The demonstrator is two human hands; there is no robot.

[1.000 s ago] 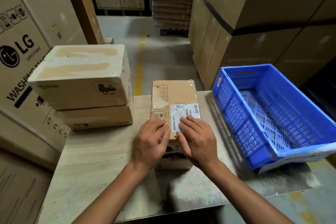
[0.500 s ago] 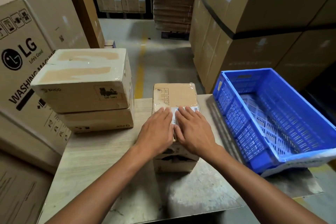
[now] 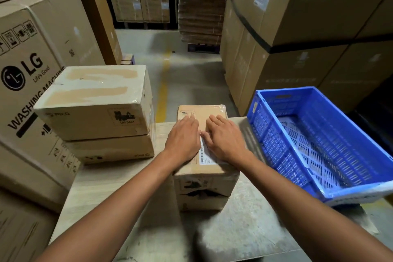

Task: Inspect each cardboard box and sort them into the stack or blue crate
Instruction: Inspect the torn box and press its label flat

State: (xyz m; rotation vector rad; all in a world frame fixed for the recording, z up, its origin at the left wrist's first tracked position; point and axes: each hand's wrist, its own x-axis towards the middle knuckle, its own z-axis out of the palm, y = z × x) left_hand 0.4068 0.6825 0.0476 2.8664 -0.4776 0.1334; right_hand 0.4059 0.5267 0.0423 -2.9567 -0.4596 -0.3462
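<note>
Cardboard box (image 3: 205, 185) sits mid-table (image 3: 102, 183), and both your hands lie flat on its top: your left hand (image 3: 184, 140) and right hand (image 3: 224, 141) press side by side, fingers straight, gripping nothing, with a white barcode label (image 3: 204, 156) showing between them. The stack (image 3: 95, 112) stands to your left, the blue crate (image 3: 319, 178) to your right

Seemingly wooden table (image 3: 119, 202), stack (image 3: 95, 117), box (image 3: 205, 178), blue crate (image 3: 268, 134)
</note>
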